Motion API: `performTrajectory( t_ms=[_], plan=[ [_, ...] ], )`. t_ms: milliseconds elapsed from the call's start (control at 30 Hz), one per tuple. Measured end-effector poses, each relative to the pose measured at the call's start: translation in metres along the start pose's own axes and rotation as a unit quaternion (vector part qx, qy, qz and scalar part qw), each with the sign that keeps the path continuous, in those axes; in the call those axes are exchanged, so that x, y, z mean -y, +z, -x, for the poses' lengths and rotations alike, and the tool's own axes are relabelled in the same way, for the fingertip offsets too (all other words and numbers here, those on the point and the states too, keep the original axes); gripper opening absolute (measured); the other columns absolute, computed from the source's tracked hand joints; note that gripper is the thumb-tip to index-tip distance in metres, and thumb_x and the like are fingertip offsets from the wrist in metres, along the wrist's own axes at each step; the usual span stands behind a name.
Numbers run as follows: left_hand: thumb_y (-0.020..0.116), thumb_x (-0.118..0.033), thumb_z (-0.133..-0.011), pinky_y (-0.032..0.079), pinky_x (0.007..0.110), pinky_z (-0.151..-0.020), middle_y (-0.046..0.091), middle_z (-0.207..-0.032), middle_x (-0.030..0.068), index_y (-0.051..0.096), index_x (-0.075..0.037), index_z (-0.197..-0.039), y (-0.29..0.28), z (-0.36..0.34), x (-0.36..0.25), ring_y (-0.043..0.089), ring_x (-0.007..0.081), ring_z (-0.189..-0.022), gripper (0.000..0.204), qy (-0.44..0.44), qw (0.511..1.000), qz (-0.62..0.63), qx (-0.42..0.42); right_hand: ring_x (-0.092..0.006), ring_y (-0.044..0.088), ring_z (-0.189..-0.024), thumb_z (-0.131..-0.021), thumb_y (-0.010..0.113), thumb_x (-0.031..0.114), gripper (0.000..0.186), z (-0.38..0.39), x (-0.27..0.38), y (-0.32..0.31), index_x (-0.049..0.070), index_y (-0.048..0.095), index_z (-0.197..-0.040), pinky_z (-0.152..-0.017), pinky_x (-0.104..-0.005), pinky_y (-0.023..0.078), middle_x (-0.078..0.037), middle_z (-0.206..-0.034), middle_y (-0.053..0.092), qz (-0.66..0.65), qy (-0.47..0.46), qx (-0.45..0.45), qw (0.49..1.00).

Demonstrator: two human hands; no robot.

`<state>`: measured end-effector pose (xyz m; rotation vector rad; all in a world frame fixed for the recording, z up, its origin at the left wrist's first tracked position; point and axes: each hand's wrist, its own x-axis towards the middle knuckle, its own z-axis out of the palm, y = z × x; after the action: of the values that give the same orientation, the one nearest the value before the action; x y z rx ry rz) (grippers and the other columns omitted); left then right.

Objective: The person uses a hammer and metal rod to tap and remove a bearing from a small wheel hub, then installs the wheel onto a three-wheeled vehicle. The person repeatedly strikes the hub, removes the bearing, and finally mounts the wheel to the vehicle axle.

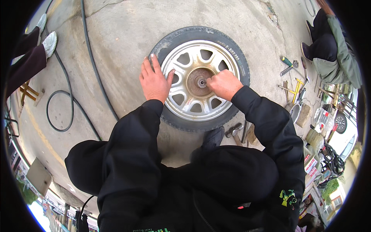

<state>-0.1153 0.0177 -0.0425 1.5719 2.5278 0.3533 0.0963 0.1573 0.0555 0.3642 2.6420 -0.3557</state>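
Taking the wheel as the landmark: it lies flat on the concrete floor, a black tyre around a pale metal rim with oval cut-outs and a rusty hub at its middle.

Well to the left of the wheel a black hose loops over the floor, and farther left another person's legs and pale shoes show at the picture's edge.

On the wheel's left side, the left hand rests open and flat, fingers spread across the tyre and the thumb lying on the rim, pressing down.

At the wheel's middle, the right hand is closed into a loose fist, its fingertips pinched on a small part at the hub; what exactly it grips is too small to tell.

Just below the wheel lies a hammer. To the right of the wheel, hand tools are scattered, and beyond them a second person crouches.

The wheel looks heavy and stiff: metal rim rigid, rubber firm with a little give and good grip, the rim smoother and likely dusty. The tyre's outer edge or the cut-outs look like the surest places to hold it.
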Motion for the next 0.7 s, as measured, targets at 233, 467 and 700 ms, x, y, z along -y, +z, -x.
performTrajectory(
  t_ms=[233,467,700],
  plan=[
    [0.07,-0.054,-0.09,0.041,0.052,-0.107,0.042,-0.15,0.0275,0.036,0.001,-0.154,-0.003,-0.004,-0.001,0.043,0.0428,-0.137,0.091,0.0,1.0,0.004,-0.001,-0.0267,0.075,-0.074,-0.082,0.066,0.013,0.012,-0.002,0.013,-0.01,0.012,0.075,-0.074,-0.064,-0.0398,0.059,-0.009,-0.073,0.072,0.042,0.03,0.039,0.998],
    [0.071,-0.053,-0.09,0.041,0.051,-0.105,0.04,-0.15,0.0265,0.034,0.0,-0.155,-0.002,-0.003,-0.001,0.042,0.0417,-0.137,0.091,0.004,1.0,0.005,-0.008,-0.0279,0.074,-0.074,-0.081,0.066,0.014,0.013,-0.022,0.006,-0.024,0.011,0.077,-0.074,-0.066,-0.04,0.06,-0.009,-0.075,0.073,0.059,0.001,0.029,0.998],
    [0.071,-0.053,-0.09,0.041,0.052,-0.105,0.041,-0.151,0.027,0.034,0.0,-0.155,0.002,-0.001,0.0,0.042,0.0425,-0.137,0.091,0.001,1.0,-0.004,-0.006,-0.029,0.075,-0.08,-0.082,0.066,0.017,0.014,-0.041,-0.003,-0.035,0.01,0.078,-0.078,-0.07,-0.0409,0.061,-0.012,-0.081,0.075,0.032,-0.043,0.086,0.995]
  ],
)
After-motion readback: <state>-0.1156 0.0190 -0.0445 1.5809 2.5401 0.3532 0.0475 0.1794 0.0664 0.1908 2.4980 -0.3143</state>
